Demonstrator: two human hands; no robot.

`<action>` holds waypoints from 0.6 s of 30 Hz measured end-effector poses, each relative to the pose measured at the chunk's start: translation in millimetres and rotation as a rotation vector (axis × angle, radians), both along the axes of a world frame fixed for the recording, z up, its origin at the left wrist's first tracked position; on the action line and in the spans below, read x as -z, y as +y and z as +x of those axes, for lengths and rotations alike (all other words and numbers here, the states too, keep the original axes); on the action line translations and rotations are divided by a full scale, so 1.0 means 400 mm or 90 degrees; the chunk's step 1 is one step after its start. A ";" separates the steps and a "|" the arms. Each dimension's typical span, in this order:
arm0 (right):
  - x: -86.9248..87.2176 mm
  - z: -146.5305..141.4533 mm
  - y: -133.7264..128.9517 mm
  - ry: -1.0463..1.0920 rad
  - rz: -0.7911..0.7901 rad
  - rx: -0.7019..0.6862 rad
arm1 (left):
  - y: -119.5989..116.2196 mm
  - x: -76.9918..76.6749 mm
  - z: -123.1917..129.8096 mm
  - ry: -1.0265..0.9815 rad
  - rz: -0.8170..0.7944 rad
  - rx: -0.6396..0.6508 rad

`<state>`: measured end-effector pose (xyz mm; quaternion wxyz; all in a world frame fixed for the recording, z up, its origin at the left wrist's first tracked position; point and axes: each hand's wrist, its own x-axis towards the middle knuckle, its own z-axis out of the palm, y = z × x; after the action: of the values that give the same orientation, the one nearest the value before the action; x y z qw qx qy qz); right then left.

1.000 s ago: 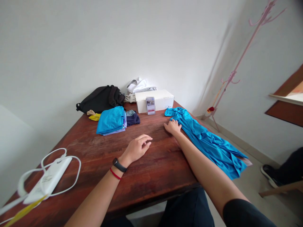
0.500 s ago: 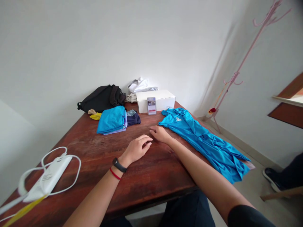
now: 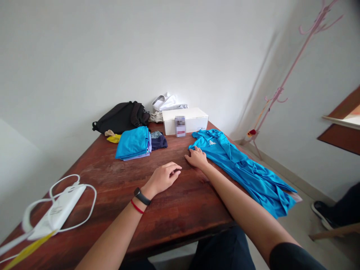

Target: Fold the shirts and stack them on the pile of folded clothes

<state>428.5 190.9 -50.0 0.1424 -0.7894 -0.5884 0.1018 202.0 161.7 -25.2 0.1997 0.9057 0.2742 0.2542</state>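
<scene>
A blue shirt with a small white print lies loosely along the right side of the wooden table, its lower end hanging past the edge. At the shirt's left border is my right hand, fingers apart, the fingertips reaching onto the fabric. My left hand rests on the table near the middle, fingers loosely curved with a gap to the thumb and nothing between them. A dark watch and a red string circle that wrist. Beyond it, a folded stack of blue and lilac clothes sits at the left.
Against the wall are a black backpack, a white box with a blurred card before it, and white cloth. A white power strip with looped cable lies left. A pink coat stand rises at right, near a person's shoe.
My right hand has moved right and slightly forward, from bare tabletop to the blue shirt's edge. My left hand has stayed almost where it was.
</scene>
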 end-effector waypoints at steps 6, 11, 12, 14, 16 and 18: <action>0.003 0.000 0.000 -0.020 -0.019 -0.031 | -0.002 -0.005 0.002 0.013 0.016 0.000; 0.003 -0.001 0.001 -0.026 -0.024 -0.035 | -0.003 -0.006 0.003 0.024 0.021 -0.001; 0.003 -0.002 0.000 -0.029 -0.023 -0.037 | -0.003 -0.005 0.003 0.025 0.021 -0.001; 0.000 -0.006 -0.003 -0.036 -0.016 -0.041 | -0.003 -0.004 0.002 0.025 0.022 -0.001; -0.003 -0.010 -0.008 -0.045 -0.010 -0.049 | -0.003 -0.004 0.002 0.025 0.023 -0.001; -0.006 -0.013 -0.012 -0.056 -0.002 -0.057 | -0.003 -0.005 0.002 0.027 0.025 -0.001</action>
<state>423.2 186.2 -47.5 0.1106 -0.7660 -0.6288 0.0746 202.9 160.5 -23.1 0.1763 0.9144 0.2738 0.2406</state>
